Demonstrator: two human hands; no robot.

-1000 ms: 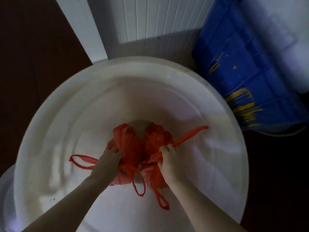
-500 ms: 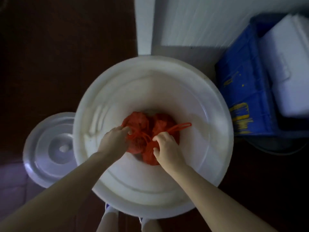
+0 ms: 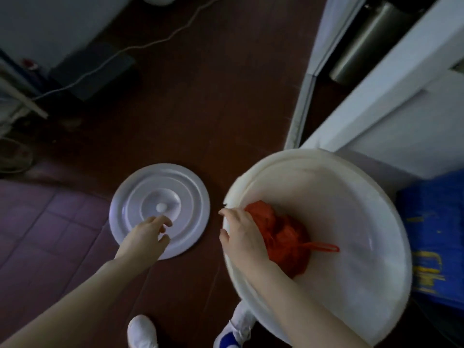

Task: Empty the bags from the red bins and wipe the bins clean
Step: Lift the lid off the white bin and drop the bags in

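The red bags (image 3: 283,237) lie bunched at the bottom of the big white tub (image 3: 351,177), one looped handle trailing off to our right. Our right hand (image 3: 241,234) is at the tub's near-left rim, touching the red plastic on its left side; whether the fingers are actually closed on it we cannot tell, since the back of the hand covers them. Our left hand (image 3: 145,234) reaches out over the round white lid (image 3: 180,197) lying flat on the dark floor just left of the tub, fingers spread and curled, holding nothing (it sits near the centre knob (image 3: 161,207) but not on it). We judge the lid to be the next thing taken: it lies straight ahead of the left hand, well within reach, while the right hand is much the nearer to the bags. No red bin shows here, and the dim, smeared light hides how many bags are in the bundle.
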